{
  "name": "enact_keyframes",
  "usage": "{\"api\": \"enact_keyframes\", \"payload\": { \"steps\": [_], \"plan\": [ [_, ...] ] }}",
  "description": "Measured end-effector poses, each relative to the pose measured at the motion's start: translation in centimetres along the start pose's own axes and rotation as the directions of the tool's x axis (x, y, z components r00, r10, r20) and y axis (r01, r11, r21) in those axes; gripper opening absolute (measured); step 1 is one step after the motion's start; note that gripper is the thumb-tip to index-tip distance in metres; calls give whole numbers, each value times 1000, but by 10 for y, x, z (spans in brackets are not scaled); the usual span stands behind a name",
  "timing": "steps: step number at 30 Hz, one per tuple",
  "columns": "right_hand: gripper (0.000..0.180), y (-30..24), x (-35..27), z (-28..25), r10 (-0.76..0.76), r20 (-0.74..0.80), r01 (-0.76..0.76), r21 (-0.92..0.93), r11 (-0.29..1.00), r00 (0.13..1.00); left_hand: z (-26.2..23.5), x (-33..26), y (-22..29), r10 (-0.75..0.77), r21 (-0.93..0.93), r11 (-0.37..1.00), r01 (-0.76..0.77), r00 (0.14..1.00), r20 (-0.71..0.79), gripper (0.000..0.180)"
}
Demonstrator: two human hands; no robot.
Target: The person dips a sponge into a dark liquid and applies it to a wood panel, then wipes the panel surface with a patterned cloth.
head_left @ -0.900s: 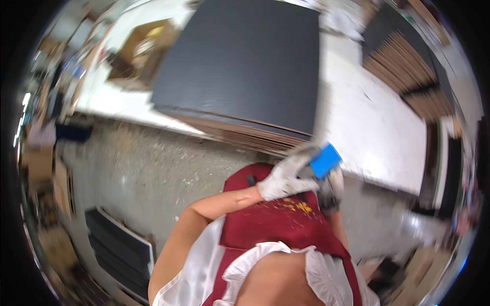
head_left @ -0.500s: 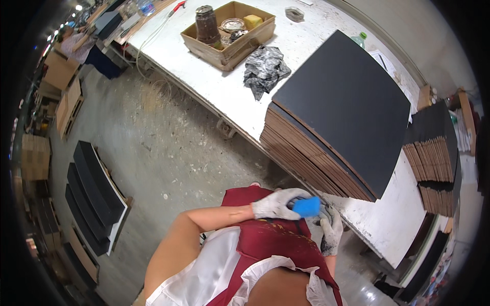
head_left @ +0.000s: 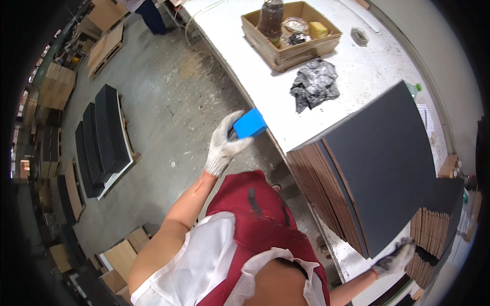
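On the far left, dark boards (head_left: 104, 132) lie in rows on the floor, and brown wooden pallets (head_left: 104, 48) stand near them.

Next comes the left hand (head_left: 223, 145) in a dirty white glove. Its fingers are wrapped around a blue sponge block (head_left: 250, 124) and hold it up in the air, just off the near edge of the white desk (head_left: 265, 102). The block touches nothing but the glove.

On the desk, toward the far end, sits an open cardboard box (head_left: 286, 51) with a dark jar (head_left: 269, 18) and a yellow sponge (head_left: 318, 29) inside. A crumpled grey rag (head_left: 315, 84) lies just beside the box, closer to the person.

Further right is a tall stack of brown boards (head_left: 326, 188) with a black sheet (head_left: 388, 163) on top. It fills the near right part of the desk.

The right hand (head_left: 395, 260), also gloved, rests at the near corner of the stack. Its fingers seem to curl on the edge of the boards, but I cannot tell if it truly grips them.

It looks like the step in hand is carrying the blue block toward the black sheet. The next move would need the left arm to swing right and set the block flat on the sheet, while the right hand keeps the stack from sliding.
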State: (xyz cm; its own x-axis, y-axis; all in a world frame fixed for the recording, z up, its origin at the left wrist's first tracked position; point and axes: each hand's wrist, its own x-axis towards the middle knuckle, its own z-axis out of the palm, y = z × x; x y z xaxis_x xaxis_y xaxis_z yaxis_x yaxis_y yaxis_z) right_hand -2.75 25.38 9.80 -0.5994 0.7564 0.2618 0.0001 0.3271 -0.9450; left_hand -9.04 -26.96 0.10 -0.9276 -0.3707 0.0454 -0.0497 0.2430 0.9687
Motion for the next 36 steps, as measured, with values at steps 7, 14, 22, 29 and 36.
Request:
{"api": "enact_keyframes", "payload": {
  "steps": [7, 14, 22, 29, 36],
  "plan": [
    [31, -134, 33, 74, -346, 279, 438, -424, 793, 896, -14, 105, 1, 230, 172, 957, -233, 973, 37, 59],
    [40, -255, -47, 307, -367, 911, 959, -90, 267, 188, -41, 200, -19, 239, 62, 967, -246, 966, 98, 53],
    [75, -234, -62, 555, -213, 973, 938, -8, 348, 87, -50, 246, -46, 15, -380, 920, 97, 959, 281, 66],
    [93, -185, -68, 674, -260, 963, 899, 51, 434, 71, -62, 243, -52, -152, -533, 781, 325, 927, 343, 72],
    [66, -204, -72, 684, -247, 968, 907, 61, 416, 48, -68, 244, -81, -45, -201, 974, 100, 964, 263, 55]
  ]
}}
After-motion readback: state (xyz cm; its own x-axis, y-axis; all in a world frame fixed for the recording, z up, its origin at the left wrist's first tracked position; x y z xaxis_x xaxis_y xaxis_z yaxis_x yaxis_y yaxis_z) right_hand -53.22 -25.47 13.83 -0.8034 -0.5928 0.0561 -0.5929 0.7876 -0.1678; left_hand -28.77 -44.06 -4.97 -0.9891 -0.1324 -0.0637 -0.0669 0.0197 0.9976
